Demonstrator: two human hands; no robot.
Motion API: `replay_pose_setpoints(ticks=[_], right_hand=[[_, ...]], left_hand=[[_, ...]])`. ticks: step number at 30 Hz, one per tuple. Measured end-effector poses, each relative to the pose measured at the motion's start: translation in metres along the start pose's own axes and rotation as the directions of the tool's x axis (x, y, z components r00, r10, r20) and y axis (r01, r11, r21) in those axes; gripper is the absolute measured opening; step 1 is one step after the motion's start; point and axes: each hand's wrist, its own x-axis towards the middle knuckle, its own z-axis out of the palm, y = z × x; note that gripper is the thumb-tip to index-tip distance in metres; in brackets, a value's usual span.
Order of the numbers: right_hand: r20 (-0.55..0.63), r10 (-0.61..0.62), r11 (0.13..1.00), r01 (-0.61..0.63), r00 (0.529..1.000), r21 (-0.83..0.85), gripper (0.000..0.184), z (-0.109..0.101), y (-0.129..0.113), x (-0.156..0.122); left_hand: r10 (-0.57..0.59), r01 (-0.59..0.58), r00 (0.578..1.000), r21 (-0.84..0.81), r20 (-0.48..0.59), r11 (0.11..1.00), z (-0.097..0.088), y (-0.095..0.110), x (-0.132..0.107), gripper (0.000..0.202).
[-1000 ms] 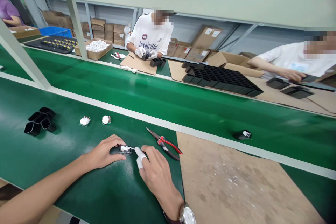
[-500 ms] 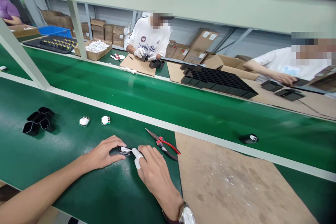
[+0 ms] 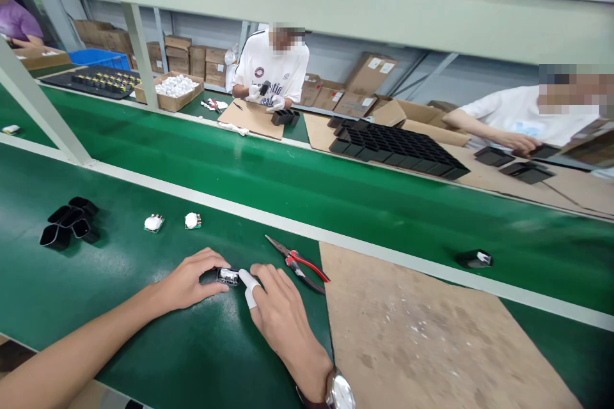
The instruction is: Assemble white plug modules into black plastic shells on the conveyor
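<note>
Between the thumb and fingers of my left hand is a small black plastic case, lying on the green bench. White paste and part of a circuit board show in its open side. My right hand is curled at the case's right end, with white finger covers on two digits against it. A pair of long-nose pliers with red and black handles lies to the right. Farther back sit two small circuit boards, a left one and a right one, each topped with white paste.
Several empty black cases stand at left. A cardboard sheet covers the bench at right. On the green conveyor lies a filled black case. Two co-workers sit opposite, near rows of black cases. A metal post rises at left.
The black case on the conveyor has shifted right, and so has a small white item at far left. The co-worker opposite has moved their gloved hands apart. My hands have barely moved.
</note>
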Motion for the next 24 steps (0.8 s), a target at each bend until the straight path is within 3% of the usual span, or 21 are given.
replay_pose_setpoints(ticks=[7,10,13,19,24], right_hand=[[-0.024,0.032,0.997,-0.031,0.999,0.07,0.035,0.004,0.008,-0.005],[-0.095,0.127,0.988,-0.117,0.987,0.104,0.034,0.01,0.02,-0.011],[-0.067,0.218,0.976,-0.219,0.974,-0.008,0.032,0.019,0.033,-0.021],[0.067,0.245,0.965,-0.236,0.967,-0.119,0.037,0.029,0.037,-0.028],[-0.04,0.195,0.979,-0.197,0.98,-0.045,0.03,0.027,0.024,-0.019]], left_hand=[[0.009,-0.009,1.0,0.017,-0.01,1.0,0.001,0.001,0.0,0.029],[0.03,-0.029,0.999,0.061,-0.018,0.998,-0.001,0.002,-0.001,0.035],[0.099,-0.093,0.994,0.137,-0.039,0.986,-0.004,0.002,-0.004,0.044],[0.275,-0.275,0.961,0.272,0.041,0.922,-0.003,0.003,-0.008,0.024],[0.293,-0.276,0.956,0.365,0.01,0.889,0.005,0.012,-0.005,0.015]])
